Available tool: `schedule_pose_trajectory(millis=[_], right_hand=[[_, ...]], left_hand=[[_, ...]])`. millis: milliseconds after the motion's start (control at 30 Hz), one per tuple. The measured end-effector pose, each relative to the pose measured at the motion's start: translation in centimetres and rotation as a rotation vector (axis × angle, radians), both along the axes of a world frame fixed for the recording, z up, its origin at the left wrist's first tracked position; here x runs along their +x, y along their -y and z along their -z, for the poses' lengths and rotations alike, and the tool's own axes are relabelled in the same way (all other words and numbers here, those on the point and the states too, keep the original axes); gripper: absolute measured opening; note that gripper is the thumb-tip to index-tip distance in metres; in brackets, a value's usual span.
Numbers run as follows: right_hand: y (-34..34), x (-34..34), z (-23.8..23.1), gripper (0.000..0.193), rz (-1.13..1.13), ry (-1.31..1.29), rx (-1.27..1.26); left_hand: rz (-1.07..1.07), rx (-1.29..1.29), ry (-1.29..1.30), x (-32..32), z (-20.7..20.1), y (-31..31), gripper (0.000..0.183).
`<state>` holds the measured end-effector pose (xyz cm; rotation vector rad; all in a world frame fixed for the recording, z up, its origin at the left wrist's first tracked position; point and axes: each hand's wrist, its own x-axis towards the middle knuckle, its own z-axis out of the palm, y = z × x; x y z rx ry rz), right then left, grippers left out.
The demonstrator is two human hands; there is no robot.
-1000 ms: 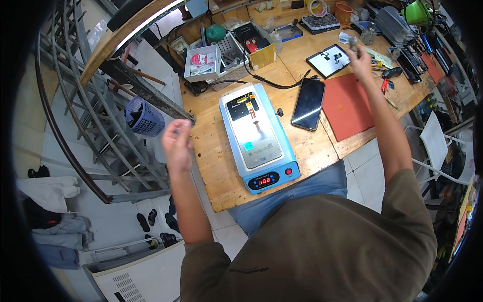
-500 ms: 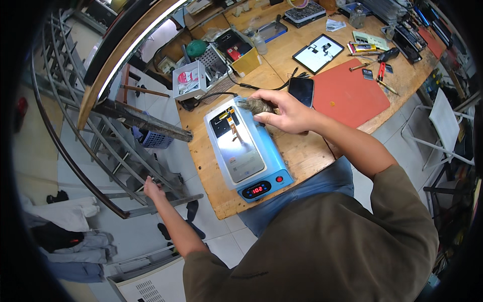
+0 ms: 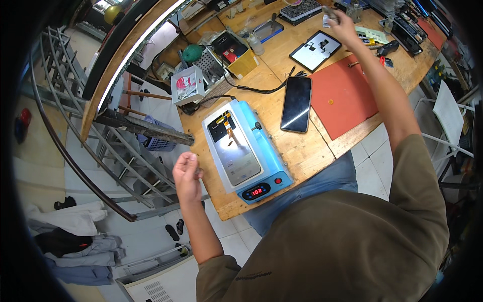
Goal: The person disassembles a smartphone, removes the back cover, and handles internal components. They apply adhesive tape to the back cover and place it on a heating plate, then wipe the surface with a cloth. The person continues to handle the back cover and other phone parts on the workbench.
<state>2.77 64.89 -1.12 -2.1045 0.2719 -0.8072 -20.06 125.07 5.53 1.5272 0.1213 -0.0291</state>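
My right hand [image 3: 344,29] is stretched to the far side of the workbench, its fingertips closed at a small greyish-brown wad [image 3: 329,15]; its kind is unclear. My left hand [image 3: 188,176] hovers beside the bench's left edge with fingers curled; whatever they may hold is hidden. Between my arms stands a blue heating plate [image 3: 274,153] with a lit red display. An opened phone screen part [image 3: 241,158], silvery with a black top and an orange flex cable, lies on its pale top. To the right rests a black phone [image 3: 297,104], face up.
A red mat [image 3: 347,98] covers the bench's right part. Beyond it are a tablet-like white panel [image 3: 315,50], a dark-handled tool [image 3: 387,48] and small tools. Boxes of parts [image 3: 188,84] stand at the far left. A metal rail [image 3: 70,161] curves along the left.
My right hand has moved from above the heating plate to the far side of the bench, uncovering the black phone. My left hand has risen and come right, toward the bench edge.
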Motion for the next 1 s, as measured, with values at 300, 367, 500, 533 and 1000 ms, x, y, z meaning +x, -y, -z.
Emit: schedule_pose_trajectory(millis=[300, 367, 500, 533, 1000], right_hand=[[1.2, -4.5, 2.0, 0.048, 0.057, 0.007, 0.004], [-2.0, -5.9, 1.2, 0.043, -0.042, 0.009, -0.004], [-12.7, -8.6, -1.3, 0.040, -0.381, 0.038, 0.078], [-15.2, -9.6, -2.3, 0.040, -0.461, 0.059, 0.004], [-26.1, -12.7, -3.8, 0.040, -1.020, -0.071, 0.217]], left_hand=[[-0.010, 0.106, 0.115, 1.8, 0.7, 0.8, 0.009], [-0.136, 0.075, 0.146, 4.4, 1.4, -2.4, 0.007], [-0.449, 0.101, 0.072, 9.3, 3.1, -12.1, 0.014], [-0.527, 0.094, 0.046, 9.8, 3.9, -14.8, 0.017], [-1.032, 0.115, -0.400, 2.5, 12.3, -25.3, 0.017]])
